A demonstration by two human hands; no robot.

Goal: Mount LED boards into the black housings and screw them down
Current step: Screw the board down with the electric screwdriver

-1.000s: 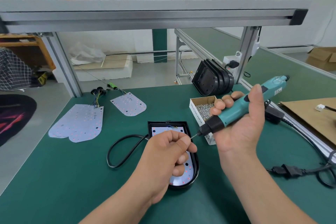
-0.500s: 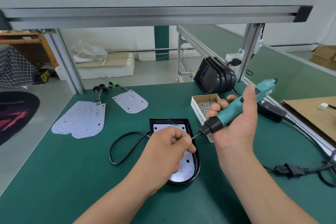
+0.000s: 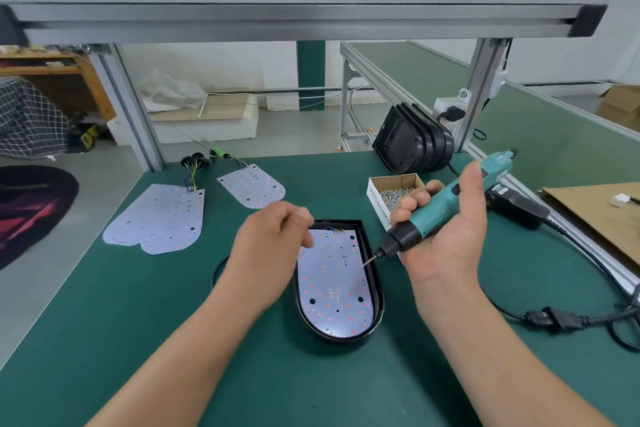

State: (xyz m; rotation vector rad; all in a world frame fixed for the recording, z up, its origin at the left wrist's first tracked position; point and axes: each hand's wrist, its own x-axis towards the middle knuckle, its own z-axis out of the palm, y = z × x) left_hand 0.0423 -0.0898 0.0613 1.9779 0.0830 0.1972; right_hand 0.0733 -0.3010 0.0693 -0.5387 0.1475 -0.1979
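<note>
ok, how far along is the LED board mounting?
Done: one LED board sits in the black housing. In hand: the right hand grips the screwdriver, bit over the board's right edge; the left hand is beside it, blurred. No seated screws visible. To do: loose boards and stacked housings wait.

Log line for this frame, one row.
step: screwing board | left hand: blurred, at top-left of housing, grip unclear | right hand: grips screwdriver, bit over board right edge | board: in housing
</note>
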